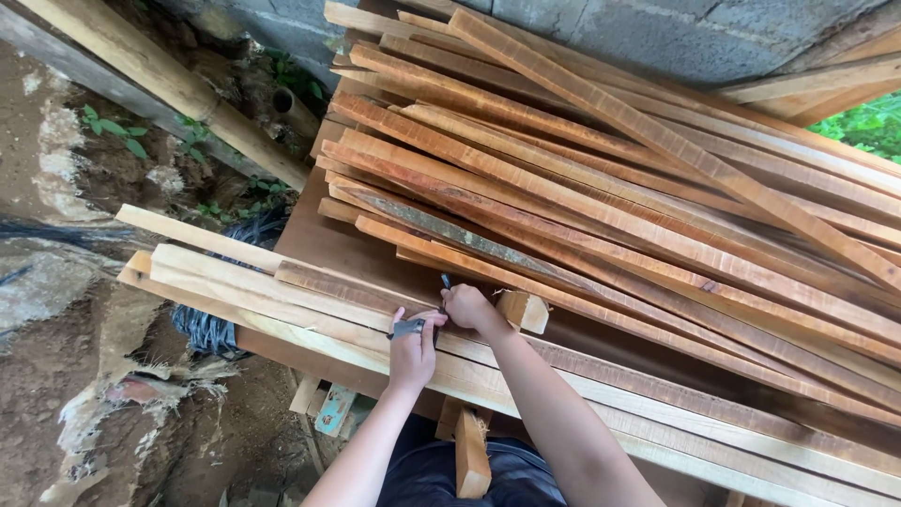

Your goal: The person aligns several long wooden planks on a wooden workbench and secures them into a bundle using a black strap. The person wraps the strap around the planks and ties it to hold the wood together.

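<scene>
My left hand (412,349) rests on a pale wooden plank (282,300) and presses a small grey metal tool (407,328) flat against it. My right hand (468,307) is closed around a thin pencil-like marker (445,282), its tip at the edge of the metal tool. Both hands meet over the same plank, near the front of a brown worktable (319,239). A small wooden offcut (524,311) lies just right of my right hand.
A large pile of long reddish wooden strips (610,188) covers the table behind my hands. More pale planks lie along the front edge. A wooden beam (160,80) leans at the upper left over dirt ground. A grey block wall (657,33) stands behind.
</scene>
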